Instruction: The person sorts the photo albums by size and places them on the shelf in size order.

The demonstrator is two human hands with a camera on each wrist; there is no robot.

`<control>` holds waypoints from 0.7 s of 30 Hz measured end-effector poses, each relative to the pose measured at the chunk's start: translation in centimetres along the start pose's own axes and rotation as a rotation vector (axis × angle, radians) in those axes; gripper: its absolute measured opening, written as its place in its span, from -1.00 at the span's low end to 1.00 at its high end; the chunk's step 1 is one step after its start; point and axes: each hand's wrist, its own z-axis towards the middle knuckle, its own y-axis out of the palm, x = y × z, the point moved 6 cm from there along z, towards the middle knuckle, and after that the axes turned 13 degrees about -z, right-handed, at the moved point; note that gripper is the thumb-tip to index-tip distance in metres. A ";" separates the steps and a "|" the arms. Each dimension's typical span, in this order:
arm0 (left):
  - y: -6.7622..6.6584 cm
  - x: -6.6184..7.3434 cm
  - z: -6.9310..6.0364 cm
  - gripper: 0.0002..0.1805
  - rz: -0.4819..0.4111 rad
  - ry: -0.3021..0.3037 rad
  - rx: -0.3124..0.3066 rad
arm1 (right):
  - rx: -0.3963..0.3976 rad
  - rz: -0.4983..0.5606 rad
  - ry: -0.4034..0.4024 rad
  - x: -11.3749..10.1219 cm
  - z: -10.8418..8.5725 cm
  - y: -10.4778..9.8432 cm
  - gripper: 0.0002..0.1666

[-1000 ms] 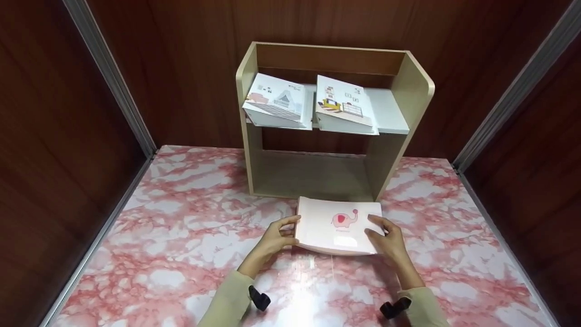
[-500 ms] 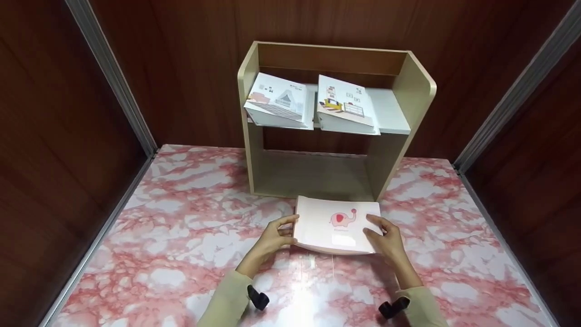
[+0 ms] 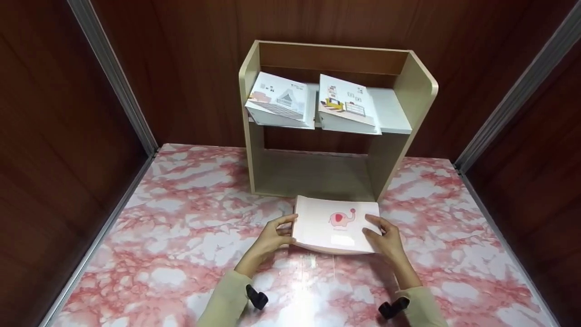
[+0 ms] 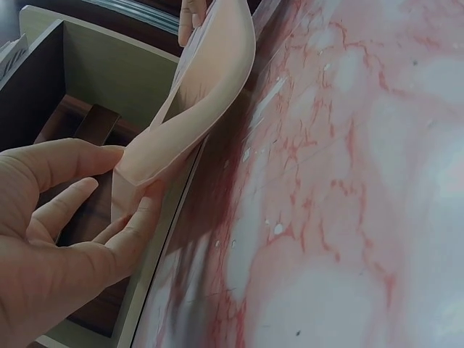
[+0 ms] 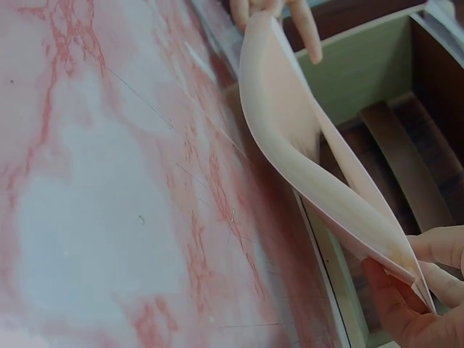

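Note:
A soft-covered pale pink book [image 3: 317, 227] with a pink elephant on its front lies in front of the small bookcase [image 3: 249, 150]. My left hand [image 3: 271, 235] grips its spine edge between thumb and fingers. At the opposite edge my right hand [image 3: 386, 237] pinches the covers. The left wrist view shows the pages [image 4: 170, 148] bowed, with a gap opening under one cover. A similar curve of pages [image 5: 319, 177] shows in the right wrist view, where the right thumb and fingers [image 5: 391, 297] hold the corner.
Two white illustrated books, a left one [image 3: 281, 97] and a right one [image 3: 347, 102], lean on the upper shelf [image 3: 390, 111]. Below is the bookcase's lower compartment [image 3: 313, 175]. Dark wood panels [image 3: 59, 136] surround the red-and-white marbled table [image 3: 181, 218].
The elephant book and both hands have shifted very slightly left relative to the bookcase. Both hands keep the same hold, and the books on the shelf stay in place.

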 end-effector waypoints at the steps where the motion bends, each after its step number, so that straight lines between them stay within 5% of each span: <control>1: 0.0 0.0 0.0 -0.29 0.004 -0.001 0.002 | -0.002 0.001 0.001 0.0 0.0 0.0 -0.56; 14: 0.8 2.4 -1.2 -0.37 0.047 0.029 -0.031 | -0.037 0.111 -0.010 -0.3 -0.2 0.2 -0.51; 21: -0.1 1.2 -0.6 -0.35 0.043 0.043 -0.018 | -0.054 0.113 -0.026 -0.6 -0.4 0.3 -0.47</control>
